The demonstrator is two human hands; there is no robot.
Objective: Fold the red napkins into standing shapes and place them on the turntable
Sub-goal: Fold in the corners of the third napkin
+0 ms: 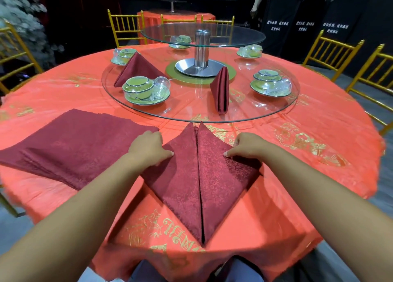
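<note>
The round table is being ringed by gold chairs from nine to three o'clock, against dark walls.

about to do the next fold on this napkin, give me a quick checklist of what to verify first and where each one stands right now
1. Centre seam of the napkin being folded: the two flaps meet along the middle line. Ok.
2. Hold: left hand and right hand each pinch a side corner. Ok.
3. Clearance from the napkin stack: the left hand hides the gap. Cannot tell.
4. Landing room on the lower turntable: bare glass between the wide standing napkin and the narrow standing napkin. Ok.
5. Earlier work: both of those napkins stand upright. Ok.
</note>
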